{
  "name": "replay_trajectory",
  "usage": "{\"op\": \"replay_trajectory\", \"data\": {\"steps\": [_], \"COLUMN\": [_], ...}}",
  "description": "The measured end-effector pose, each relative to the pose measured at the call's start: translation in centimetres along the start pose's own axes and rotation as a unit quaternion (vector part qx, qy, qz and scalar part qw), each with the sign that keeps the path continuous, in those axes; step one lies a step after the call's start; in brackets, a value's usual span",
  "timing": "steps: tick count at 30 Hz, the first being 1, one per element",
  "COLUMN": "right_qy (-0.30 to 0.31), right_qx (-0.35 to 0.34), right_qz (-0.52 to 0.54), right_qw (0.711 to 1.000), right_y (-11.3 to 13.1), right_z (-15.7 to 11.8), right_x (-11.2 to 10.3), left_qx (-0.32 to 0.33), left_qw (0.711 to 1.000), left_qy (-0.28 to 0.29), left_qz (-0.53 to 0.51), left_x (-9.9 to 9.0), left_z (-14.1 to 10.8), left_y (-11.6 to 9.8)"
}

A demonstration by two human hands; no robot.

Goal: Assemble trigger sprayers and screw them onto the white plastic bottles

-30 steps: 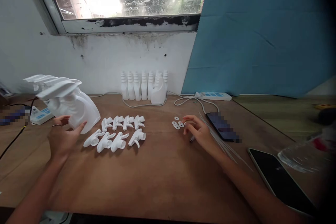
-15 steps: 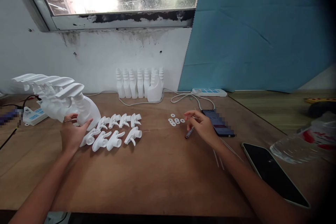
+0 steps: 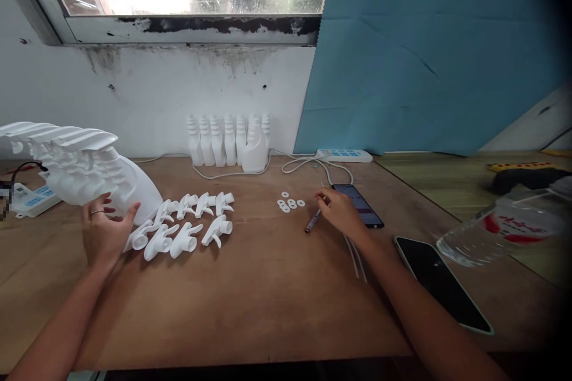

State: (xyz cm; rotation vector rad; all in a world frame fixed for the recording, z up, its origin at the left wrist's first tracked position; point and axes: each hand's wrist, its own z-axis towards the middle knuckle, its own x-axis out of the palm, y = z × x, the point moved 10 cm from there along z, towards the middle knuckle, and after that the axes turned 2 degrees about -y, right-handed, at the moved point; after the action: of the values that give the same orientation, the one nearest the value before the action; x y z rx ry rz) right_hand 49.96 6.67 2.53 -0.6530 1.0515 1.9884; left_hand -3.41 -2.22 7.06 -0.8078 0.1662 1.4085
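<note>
Between your hands, two rows of loose white trigger heads (image 3: 183, 241) lie on the table (image 3: 250, 297), with white bottles (image 3: 229, 146) upright by the wall behind. A lit phone (image 3: 364, 208) lies just beside your right hand (image 3: 339, 211), partly behind it. Your left hand (image 3: 105, 231) is partly open, thumb spread, at the row of spray bottles (image 3: 129, 187) on the left. Your right fingers are bent near the white washers (image 3: 291, 204) and pen-like tool (image 3: 313, 222); you can't tell whether they grip anything

The right hand (image 3: 337, 209) moved right, from the white washers (image 3: 290, 204) over the thin tubes (image 3: 355, 262); the left bottles (image 3: 131, 187) neared the spray heads (image 3: 183, 242).
</note>
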Motion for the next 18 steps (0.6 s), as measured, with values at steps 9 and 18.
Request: {"op": "replay_trajectory", "data": {"steps": [9, 18], "right_qy": [0.121, 0.127], "right_qx": [-0.109, -0.122], "right_qz": [-0.062, -0.070], "right_qw": [0.985, 0.982], "right_y": [3.4, 2.4], "right_z": [-1.6, -2.0], "right_x": [4.3, 6.1], "left_qx": [0.282, 0.390], "left_qw": [0.959, 0.887], "left_qy": [-0.020, 0.211], "left_qz": [-0.008, -0.127], "left_x": [-0.5, 4.5], "left_z": [-4.2, -4.8], "left_y": [-11.0, -19.9]}}
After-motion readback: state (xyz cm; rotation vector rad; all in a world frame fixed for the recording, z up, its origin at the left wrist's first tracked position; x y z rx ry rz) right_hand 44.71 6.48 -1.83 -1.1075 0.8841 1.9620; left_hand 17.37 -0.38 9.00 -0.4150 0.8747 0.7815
